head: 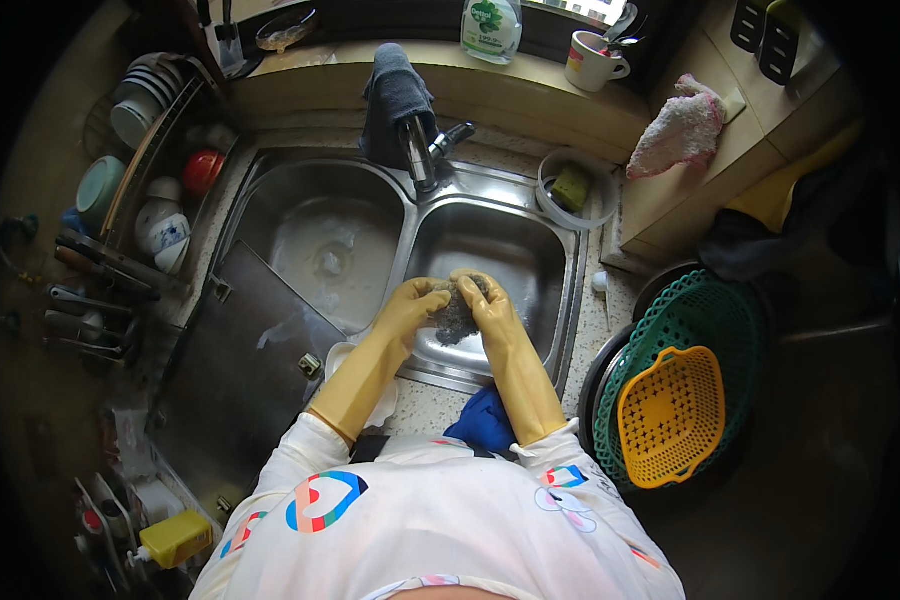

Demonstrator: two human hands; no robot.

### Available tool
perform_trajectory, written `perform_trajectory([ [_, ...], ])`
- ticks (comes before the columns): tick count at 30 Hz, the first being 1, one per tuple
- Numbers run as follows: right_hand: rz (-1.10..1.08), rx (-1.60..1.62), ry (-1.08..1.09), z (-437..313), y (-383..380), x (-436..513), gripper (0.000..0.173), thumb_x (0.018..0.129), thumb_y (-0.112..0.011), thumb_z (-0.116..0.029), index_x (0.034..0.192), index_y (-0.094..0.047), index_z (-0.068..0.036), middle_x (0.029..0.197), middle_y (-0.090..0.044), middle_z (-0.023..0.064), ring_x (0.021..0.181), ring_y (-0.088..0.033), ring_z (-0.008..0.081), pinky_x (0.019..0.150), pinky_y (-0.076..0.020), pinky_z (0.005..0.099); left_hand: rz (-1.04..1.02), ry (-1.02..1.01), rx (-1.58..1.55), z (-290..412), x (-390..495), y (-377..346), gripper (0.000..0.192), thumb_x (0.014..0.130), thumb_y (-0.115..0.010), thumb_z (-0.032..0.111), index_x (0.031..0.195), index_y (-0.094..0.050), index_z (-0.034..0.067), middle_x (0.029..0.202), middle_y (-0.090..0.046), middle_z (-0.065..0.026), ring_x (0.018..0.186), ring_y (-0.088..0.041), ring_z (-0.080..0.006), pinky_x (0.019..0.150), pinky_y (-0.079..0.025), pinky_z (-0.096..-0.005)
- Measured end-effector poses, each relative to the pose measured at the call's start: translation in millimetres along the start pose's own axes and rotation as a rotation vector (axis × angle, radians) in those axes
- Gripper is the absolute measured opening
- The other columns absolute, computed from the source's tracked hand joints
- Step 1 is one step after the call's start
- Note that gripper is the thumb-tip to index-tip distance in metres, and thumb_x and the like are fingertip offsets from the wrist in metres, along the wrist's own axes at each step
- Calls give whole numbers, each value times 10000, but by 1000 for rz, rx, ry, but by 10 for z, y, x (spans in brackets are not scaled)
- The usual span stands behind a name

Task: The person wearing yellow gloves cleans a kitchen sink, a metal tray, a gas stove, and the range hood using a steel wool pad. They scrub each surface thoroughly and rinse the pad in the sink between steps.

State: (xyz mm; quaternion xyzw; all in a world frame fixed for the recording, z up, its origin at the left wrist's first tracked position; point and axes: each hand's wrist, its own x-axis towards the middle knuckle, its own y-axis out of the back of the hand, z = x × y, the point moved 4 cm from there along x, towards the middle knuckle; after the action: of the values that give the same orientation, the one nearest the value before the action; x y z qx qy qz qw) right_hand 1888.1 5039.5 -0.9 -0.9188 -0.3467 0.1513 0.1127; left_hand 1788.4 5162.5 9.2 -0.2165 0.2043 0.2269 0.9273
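My left hand [414, 306] and my right hand [487, 306], both in yellow rubber gloves, hold a dark grey scouring pad [457, 321], apparently steel wool. They pinch it from either side above the right sink basin [525, 262]. Its wet steel floor shows beyond my fingers. In the left basin [285, 202] lies some cloudy liquid around the drain. A flat dark panel [247, 360] with small metal fittings leans across that basin's near left corner, bearing a pale smear. The chrome faucet [418, 154] stands behind the basins, draped with a grey-blue cloth [396, 90].
A clear tub [607, 199] with a green sponge [571, 187] sits at the sink's back right corner. Green [742, 330] and yellow [671, 416] plastic baskets stand at right. A blue cloth [484, 424] lies by my waist. A dish rack [154, 142] is at left.
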Motion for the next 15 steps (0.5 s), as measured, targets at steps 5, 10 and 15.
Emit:
perform_trajectory([
  [5, -59, 145, -103, -5, 55, -20, 248, 886, -739, -92, 1121, -708, -18, 1050, -729, 57, 956, -674, 137, 882, -530, 264, 121, -13, -69, 11, 44, 18, 118, 945, -657, 133, 1034, -666, 56, 888, -675, -13, 747, -617, -107, 689, -512, -255],
  [10, -60, 73, -96, -82, 41, -20, 194, 888, -723, -92, 1061, -713, -6, 1048, -725, 64, 917, -668, 142, 816, -543, 283, 121, -83, -69, -12, 32, -5, 67, 937, -652, 118, 986, -650, 72, 861, -635, 14, 727, -566, -82, 644, -450, -230],
  [15, 71, -305, -150, -192, -64, -124, 180, 896, -701, -140, 1029, -709, -19, 1007, -718, 106, 891, -664, 160, 813, -528, 304, 48, -106, 126, -16, 32, -16, 75, 932, -652, 109, 994, -643, 68, 880, -624, 9, 747, -560, -77, 647, -441, -225],
])
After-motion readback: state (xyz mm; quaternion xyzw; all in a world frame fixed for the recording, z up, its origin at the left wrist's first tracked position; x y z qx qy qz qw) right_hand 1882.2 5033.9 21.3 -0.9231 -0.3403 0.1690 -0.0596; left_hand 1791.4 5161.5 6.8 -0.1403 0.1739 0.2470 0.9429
